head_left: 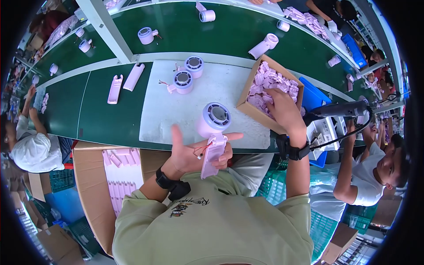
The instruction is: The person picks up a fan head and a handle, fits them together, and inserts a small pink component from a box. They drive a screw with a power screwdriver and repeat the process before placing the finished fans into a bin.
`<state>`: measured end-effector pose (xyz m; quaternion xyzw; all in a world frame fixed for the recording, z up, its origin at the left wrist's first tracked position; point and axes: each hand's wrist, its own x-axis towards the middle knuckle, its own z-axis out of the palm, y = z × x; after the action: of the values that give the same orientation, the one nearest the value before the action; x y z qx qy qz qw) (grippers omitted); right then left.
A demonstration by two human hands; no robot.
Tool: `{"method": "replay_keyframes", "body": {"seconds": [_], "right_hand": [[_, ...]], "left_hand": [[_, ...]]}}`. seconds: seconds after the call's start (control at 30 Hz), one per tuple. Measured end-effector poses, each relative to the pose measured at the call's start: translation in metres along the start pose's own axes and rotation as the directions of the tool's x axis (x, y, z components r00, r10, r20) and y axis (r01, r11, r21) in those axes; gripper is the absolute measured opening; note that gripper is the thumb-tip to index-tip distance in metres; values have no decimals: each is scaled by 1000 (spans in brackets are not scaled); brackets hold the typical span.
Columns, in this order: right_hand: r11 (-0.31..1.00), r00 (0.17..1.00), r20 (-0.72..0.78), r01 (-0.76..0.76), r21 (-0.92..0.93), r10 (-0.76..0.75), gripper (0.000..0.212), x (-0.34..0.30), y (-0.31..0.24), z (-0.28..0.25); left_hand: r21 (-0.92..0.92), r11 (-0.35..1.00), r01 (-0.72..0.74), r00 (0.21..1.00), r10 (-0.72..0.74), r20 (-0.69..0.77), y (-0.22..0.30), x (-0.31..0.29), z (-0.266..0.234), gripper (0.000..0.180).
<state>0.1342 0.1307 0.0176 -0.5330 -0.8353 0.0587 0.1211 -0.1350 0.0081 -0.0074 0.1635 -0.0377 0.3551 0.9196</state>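
Note:
My left hand (187, 155) holds a pink handheld fan by its open handle shell (213, 155), with thumb and forefinger stretched out and the other fingers wrapped round it. The round fan head (214, 119) points away from me, and thin red and black wires (201, 151) hang from the handle's side. My right hand (285, 110) is inside a cardboard box (252, 73) of small pink plastic pieces (276, 81). Its fingers are bent down into the pile, so the tips and anything between them are hidden.
Two fan heads (183, 81) stand on the white mat (154, 117). Left of it lie two pink handle shells (115, 89). A carton (90, 198) of pink parts is at my left. Blue bins (314, 93) and a dark jointed arm (338, 109) flank the right. Fans lie on the green belt (176, 26); co-workers sit both sides.

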Motion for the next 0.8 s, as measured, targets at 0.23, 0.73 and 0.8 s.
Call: {"method": "replay_keyframes", "body": {"seconds": [0.23, 0.73, 0.8], "right_hand": [[985, 996, 58, -74, 156, 66, 28, -5, 5, -11], [976, 978, -183, -63, 207, 101, 26, -9, -5, -16], [975, 980, -170, -69, 213, 106, 26, -9, 2, -16]], "left_hand": [[394, 916, 77, 989, -20, -147, 2, 7, -9, 66], [687, 704, 182, 857, 228, -461, -8, 8, -51, 42], [668, 717, 197, 856, 207, -474, -3, 9, -45, 41]]}}
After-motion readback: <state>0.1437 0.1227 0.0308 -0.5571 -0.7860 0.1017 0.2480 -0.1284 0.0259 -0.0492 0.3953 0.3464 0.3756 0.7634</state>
